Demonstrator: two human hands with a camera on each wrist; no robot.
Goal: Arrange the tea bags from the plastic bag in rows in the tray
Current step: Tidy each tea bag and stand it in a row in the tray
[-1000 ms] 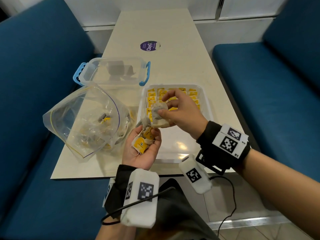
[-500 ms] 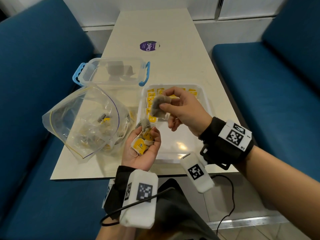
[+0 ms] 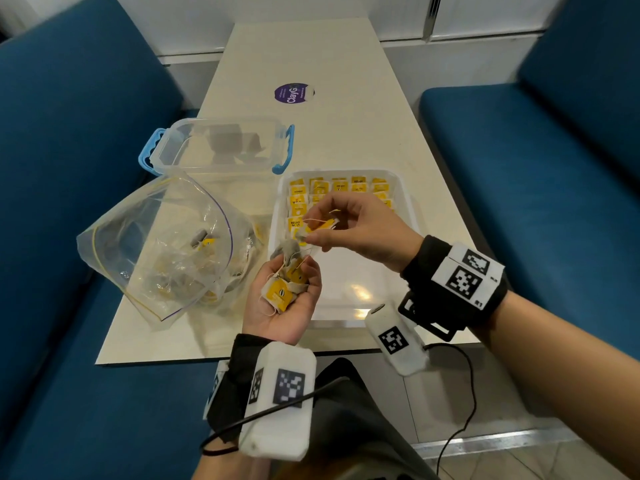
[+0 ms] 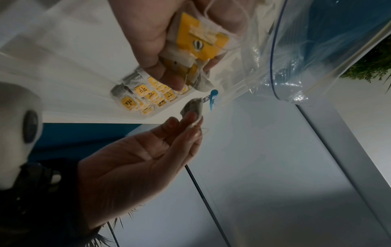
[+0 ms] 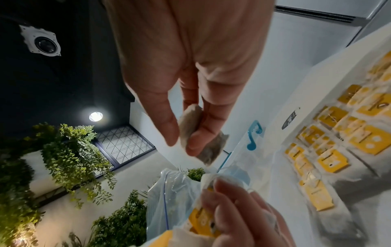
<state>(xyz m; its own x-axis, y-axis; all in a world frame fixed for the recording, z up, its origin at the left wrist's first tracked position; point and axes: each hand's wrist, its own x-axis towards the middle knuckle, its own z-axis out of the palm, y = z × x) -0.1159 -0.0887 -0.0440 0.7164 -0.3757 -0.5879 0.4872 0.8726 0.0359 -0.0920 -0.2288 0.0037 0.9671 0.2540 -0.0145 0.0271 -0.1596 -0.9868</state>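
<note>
The right hand pinches a single tea bag just above the near-left end of the filled rows in the white tray, so it is the nearer hand to the open slot, which lies just near of the yellow tags. The left hand, palm up just near of it at the tray's left edge, cups a small bunch of tea bags; the plastic bag lies to the left. The right hand covers the middle rows, and the pinched bag's long axis is hard to make out.
</note>
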